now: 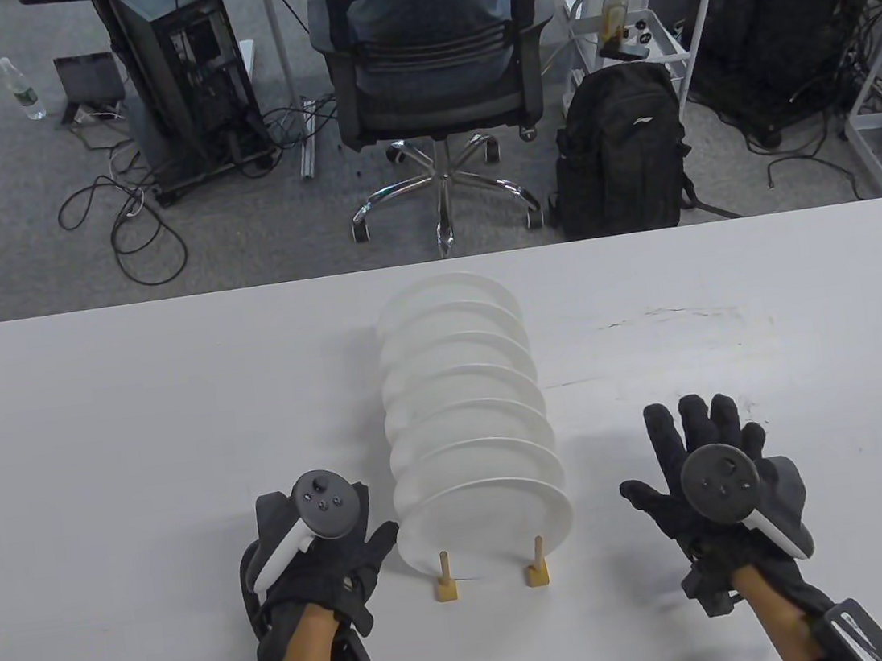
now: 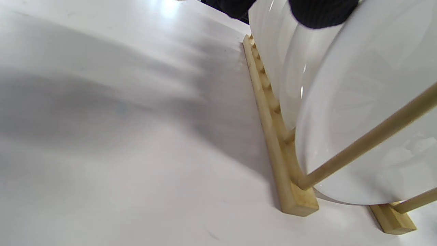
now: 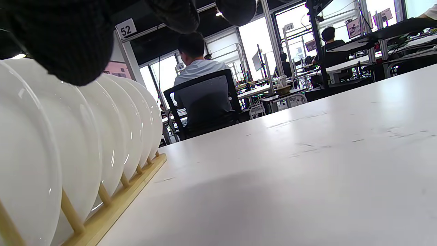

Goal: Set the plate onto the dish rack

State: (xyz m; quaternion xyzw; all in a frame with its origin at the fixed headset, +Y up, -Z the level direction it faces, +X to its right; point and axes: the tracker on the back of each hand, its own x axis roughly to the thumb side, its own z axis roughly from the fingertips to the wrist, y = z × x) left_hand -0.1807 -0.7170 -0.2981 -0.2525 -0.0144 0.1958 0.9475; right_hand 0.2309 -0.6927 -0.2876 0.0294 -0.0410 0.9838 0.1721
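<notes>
Several white plates stand upright in a row in a wooden dish rack [image 1: 446, 587] at the table's middle. The nearest plate [image 1: 487, 527] leans behind the two front pegs. My left hand [image 1: 333, 560] is just left of it, and its thumb reaches the plate's left rim. In the left wrist view a gloved fingertip [image 2: 321, 12] sits at the top rim of that plate [image 2: 368, 102], above the rack [image 2: 297, 201]. My right hand [image 1: 693, 460] is right of the rack, fingers spread, holding nothing. Its gloved fingers [image 3: 61, 41] hang over the plates [image 3: 112, 136].
The white table [image 1: 98, 440] spreads bare on both sides of the rack. Beyond its far edge stand an office chair [image 1: 426, 64] with a seated person, a black backpack [image 1: 620, 152] and computer towers on the floor.
</notes>
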